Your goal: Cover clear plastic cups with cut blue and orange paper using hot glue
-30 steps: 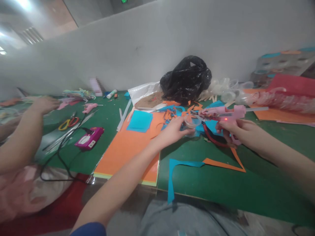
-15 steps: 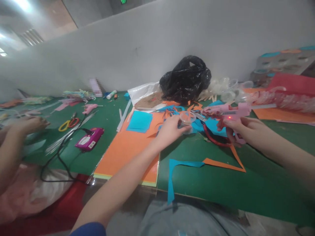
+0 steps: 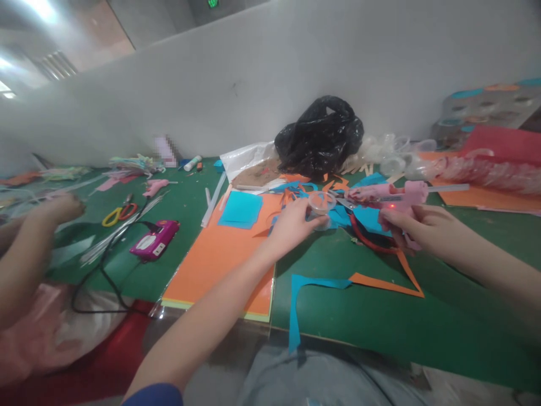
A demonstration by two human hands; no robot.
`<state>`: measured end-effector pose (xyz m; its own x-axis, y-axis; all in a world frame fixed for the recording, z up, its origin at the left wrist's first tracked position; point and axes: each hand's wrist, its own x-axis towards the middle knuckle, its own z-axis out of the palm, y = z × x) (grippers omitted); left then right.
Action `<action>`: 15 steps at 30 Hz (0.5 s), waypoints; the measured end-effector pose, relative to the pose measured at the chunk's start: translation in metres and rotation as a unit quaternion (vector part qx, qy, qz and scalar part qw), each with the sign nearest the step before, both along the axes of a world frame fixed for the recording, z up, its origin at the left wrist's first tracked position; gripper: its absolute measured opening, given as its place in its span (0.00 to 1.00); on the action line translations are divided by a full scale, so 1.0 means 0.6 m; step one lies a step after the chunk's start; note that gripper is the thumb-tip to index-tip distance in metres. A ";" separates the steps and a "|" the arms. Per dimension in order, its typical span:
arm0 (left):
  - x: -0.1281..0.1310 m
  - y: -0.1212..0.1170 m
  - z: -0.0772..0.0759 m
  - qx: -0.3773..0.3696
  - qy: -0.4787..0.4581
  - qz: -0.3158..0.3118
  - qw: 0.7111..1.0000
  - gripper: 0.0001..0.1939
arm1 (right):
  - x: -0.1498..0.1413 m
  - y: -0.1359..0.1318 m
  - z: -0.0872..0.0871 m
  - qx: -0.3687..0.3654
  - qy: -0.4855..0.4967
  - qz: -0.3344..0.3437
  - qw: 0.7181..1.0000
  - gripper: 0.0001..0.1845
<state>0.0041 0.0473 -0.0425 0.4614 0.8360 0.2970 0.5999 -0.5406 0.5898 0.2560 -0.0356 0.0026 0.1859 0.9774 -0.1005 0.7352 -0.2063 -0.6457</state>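
Observation:
Between thumb and fingers, my left hand (image 3: 296, 221) grips a small clear plastic cup (image 3: 322, 202) above a heap of paper scraps. My right hand (image 3: 403, 223) is wrapped round the handle of a pink glue gun (image 3: 386, 196), its red light lit and a glue stick jutting from the back. The gun's nozzle points left, close to the cup; whether they touch I cannot tell. Below the gun lie scissors with red-and-black handles (image 3: 372, 239), partly hidden. Cut blue (image 3: 321, 282) and orange (image 3: 386, 283) paper strips rest in front.
Orange sheets (image 3: 220, 265) carry a stack of blue paper squares (image 3: 240, 208). Behind are a black plastic bag (image 3: 321, 135) and many clear cups (image 3: 486, 169). To the left lie a purple power adapter (image 3: 155, 239), yellow-orange scissors (image 3: 119, 213) and another person's hand (image 3: 63, 210).
My right hand and the glue gun have shifted slightly, the gun's rear dipping a little. My left hand holds the cup nearly still. The other person's arm at left has moved slightly.

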 end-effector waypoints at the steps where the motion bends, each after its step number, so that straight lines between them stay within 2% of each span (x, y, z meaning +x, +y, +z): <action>1: 0.000 0.000 0.000 -0.001 -0.001 0.000 1.000 0.14 | 0.001 0.000 0.000 0.000 0.002 0.001 1.000 0.41; 7: 0.000 -0.003 0.005 -0.006 -0.005 0.000 1.000 0.16 | 0.008 0.000 -0.009 -0.007 0.008 0.004 1.000 0.41; 15: -0.001 -0.002 0.003 -0.006 -0.002 0.001 1.000 0.16 | 0.001 -0.004 0.001 -0.002 -0.004 0.017 1.000 0.39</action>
<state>0.0037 0.0458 -0.0405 0.4593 0.8399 0.2891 0.5983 -0.5331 0.5982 0.2565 -0.0381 0.0034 0.1529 0.9829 -0.1022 0.7469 -0.1827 -0.6394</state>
